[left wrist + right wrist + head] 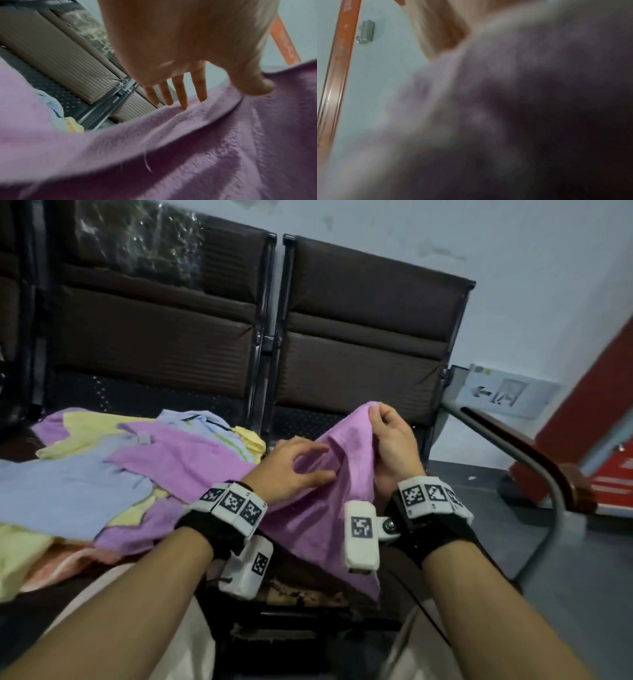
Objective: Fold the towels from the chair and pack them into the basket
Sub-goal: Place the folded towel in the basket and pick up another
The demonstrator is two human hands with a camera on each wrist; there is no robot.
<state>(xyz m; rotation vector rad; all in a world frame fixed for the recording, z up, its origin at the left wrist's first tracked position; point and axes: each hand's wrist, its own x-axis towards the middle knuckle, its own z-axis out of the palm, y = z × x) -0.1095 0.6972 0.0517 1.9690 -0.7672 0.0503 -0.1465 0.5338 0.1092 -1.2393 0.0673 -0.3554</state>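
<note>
Purple towel (322, 508) pinched in right hand (394, 446); left fingers (181, 93) straight, spread, clearest from left wrist.

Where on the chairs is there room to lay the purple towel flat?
The right-hand seat, under the purple towel that the right hand pinches, shows bare. The left seat is crowded with the towel pile.
</note>
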